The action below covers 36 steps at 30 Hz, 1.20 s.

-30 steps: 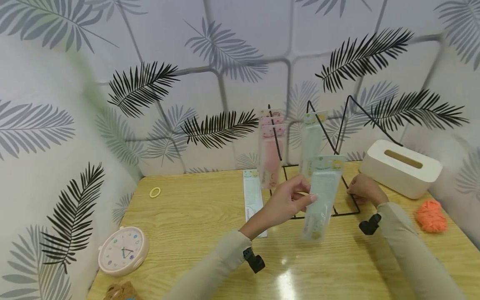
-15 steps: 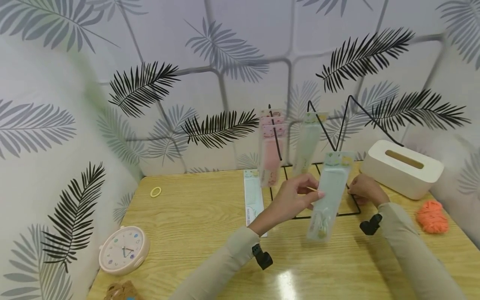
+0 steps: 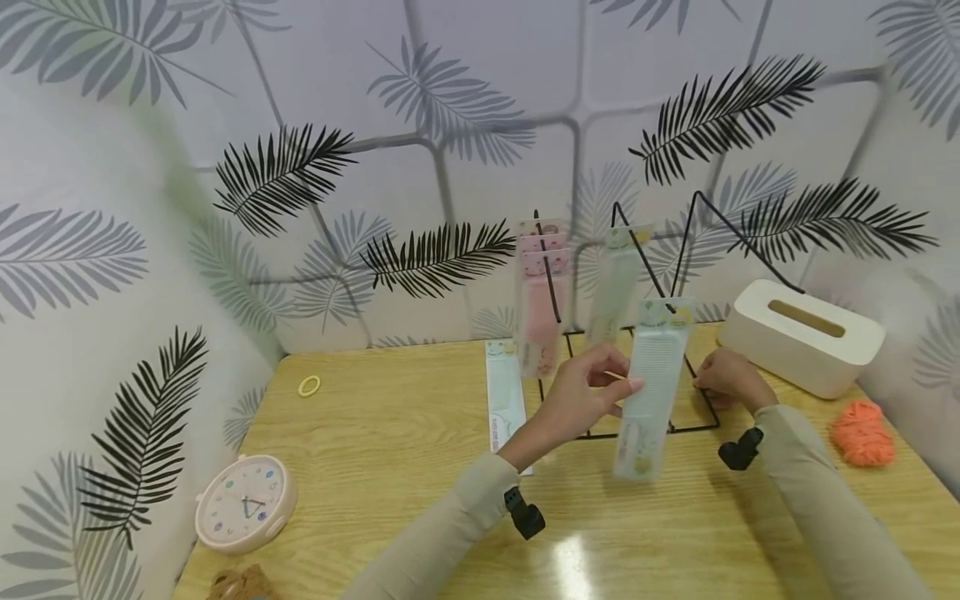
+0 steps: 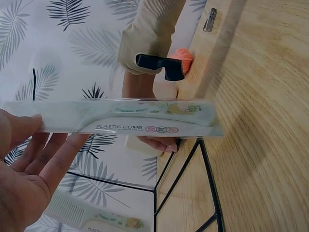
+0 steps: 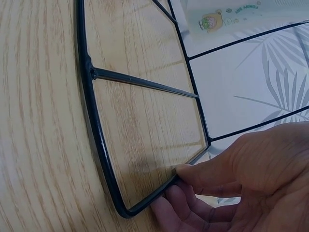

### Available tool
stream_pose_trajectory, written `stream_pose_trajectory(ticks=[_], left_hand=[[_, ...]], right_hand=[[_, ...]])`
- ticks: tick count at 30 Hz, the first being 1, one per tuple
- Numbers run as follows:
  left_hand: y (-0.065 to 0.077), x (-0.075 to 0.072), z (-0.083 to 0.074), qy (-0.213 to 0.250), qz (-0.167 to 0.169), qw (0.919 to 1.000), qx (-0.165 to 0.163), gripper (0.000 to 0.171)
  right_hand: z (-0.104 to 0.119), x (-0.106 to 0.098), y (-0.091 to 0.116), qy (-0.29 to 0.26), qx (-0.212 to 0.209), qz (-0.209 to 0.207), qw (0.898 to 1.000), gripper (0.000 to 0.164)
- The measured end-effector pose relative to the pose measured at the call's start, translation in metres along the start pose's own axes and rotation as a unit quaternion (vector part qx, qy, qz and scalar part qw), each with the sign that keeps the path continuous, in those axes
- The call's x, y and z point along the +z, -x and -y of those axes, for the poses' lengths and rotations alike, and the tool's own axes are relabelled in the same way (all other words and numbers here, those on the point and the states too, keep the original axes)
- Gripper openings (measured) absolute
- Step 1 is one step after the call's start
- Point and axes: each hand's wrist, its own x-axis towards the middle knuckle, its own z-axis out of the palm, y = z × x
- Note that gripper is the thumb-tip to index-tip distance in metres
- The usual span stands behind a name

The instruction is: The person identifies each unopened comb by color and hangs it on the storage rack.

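My left hand (image 3: 581, 402) pinches a packaged plastic comb (image 3: 654, 396) by its side edge, between thumb and fingers. In the head view the top of its card overlaps the tip of a black wire hook on the display rack (image 3: 693, 428). "PLASTIC COMB" is printed on the pack (image 4: 159, 113) in the left wrist view. My right hand (image 3: 731, 379) grips the rack's base at its right side, thumb on the wire (image 5: 145, 83). Another green comb pack (image 3: 617, 279) hangs farther back on the middle hook. Several pink comb packs (image 3: 542, 308) hang on the left hook.
One more comb pack (image 3: 505, 396) lies flat left of the rack. A white tissue box (image 3: 780, 354) and orange yarn (image 3: 862, 433) are at right. At left are a pink clock (image 3: 243, 504), a yellow ring (image 3: 302, 388) and a brown plush toy (image 3: 243, 583).
My left hand has carried the comb pack slightly right and up, bringing its top to the hook's tip. The hanging green pack has tilted. My right hand stays on the rack.
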Motion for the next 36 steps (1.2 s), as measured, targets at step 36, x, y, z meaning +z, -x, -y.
stream_pose_trajectory(ticks=[36], left_hand=[[-0.080, -0.008, 0.031, -0.100, -0.177, 0.9790, 0.014, 0.016]], right_hand=[[-0.004, 0.002, -0.001, 0.026, -0.021, -0.006, 0.999, 0.015]])
